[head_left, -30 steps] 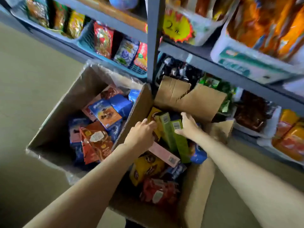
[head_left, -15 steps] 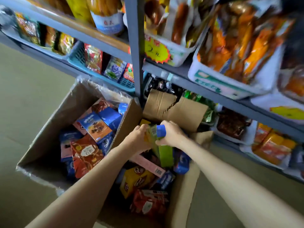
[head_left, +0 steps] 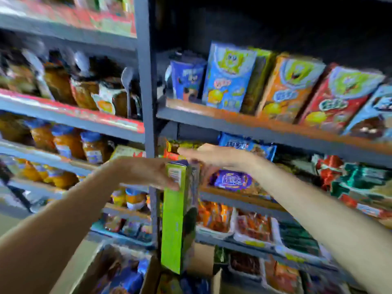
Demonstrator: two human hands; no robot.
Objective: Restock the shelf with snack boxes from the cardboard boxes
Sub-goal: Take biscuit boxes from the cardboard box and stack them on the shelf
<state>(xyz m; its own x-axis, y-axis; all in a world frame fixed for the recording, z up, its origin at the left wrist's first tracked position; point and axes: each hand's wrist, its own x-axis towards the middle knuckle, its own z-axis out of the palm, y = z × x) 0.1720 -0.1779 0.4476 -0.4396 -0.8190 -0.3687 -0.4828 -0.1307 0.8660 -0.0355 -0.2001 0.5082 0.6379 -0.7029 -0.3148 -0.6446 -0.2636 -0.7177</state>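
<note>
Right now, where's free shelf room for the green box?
Only a narrow gap on the orange-edged shelf, between grey upright and dark blue box; blur hides whether it's bare. Open headroom above that row. Rightward the boxes stand packed.

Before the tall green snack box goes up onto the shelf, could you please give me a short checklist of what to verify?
1. Tall green snack box lifted above the cardboard boxes: ok.
2. Left hand grips its top end: ok.
3. Right hand holds it securely: cannot tell, fingers look straight and blurred.
4. Box upright: ok.
5. Free gap on the orange-edged upper shelf left of the blue cartoon boxes: cannot tell, dark there.
</note>
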